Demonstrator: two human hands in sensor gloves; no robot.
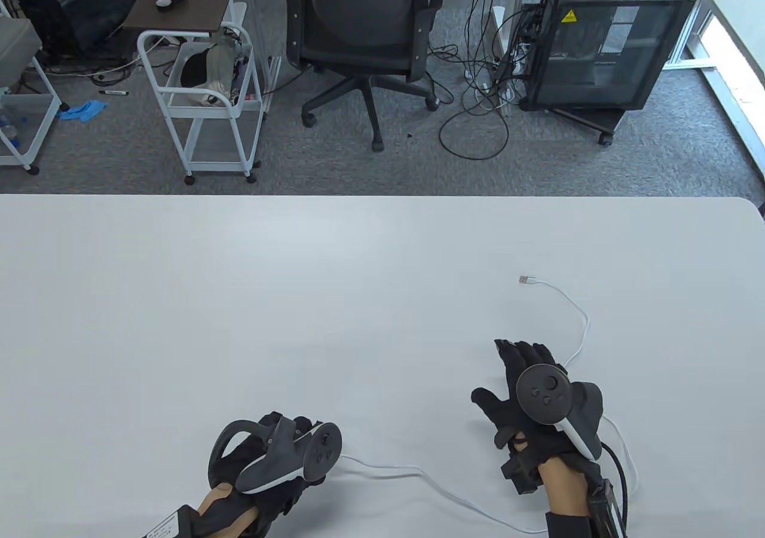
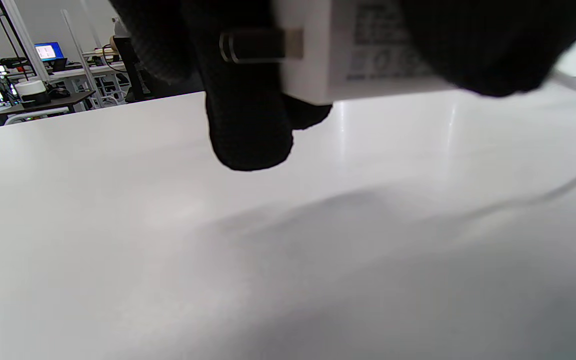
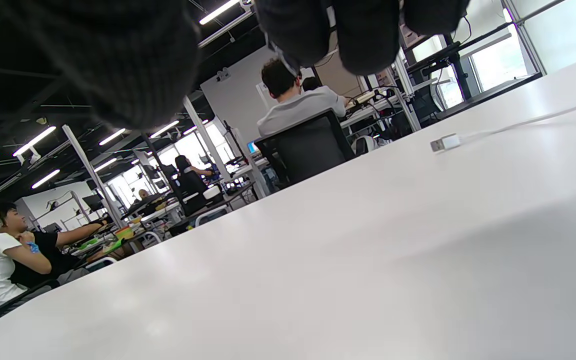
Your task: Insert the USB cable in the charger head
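A white USB cable (image 1: pixel 583 323) lies on the white table (image 1: pixel 299 299). Its metal plug (image 1: pixel 526 280) rests free at the far right; it also shows in the right wrist view (image 3: pixel 444 143). My left hand (image 1: pixel 281 448) grips the white charger head (image 2: pixel 348 55) near the table's front edge; its dark prongs (image 2: pixel 258 46) point left in the left wrist view. In the table view the charger is hidden under the hand. My right hand (image 1: pixel 520 376) is flat and empty, fingers spread, a little short of the plug, above the cable.
The cable runs from the plug past my right hand and loops along the front edge (image 1: pixel 418 475) toward my left hand. Beyond the table's far edge stand an office chair (image 1: pixel 364 36), a white cart (image 1: pixel 203 95) and a black cabinet (image 1: pixel 603 48).
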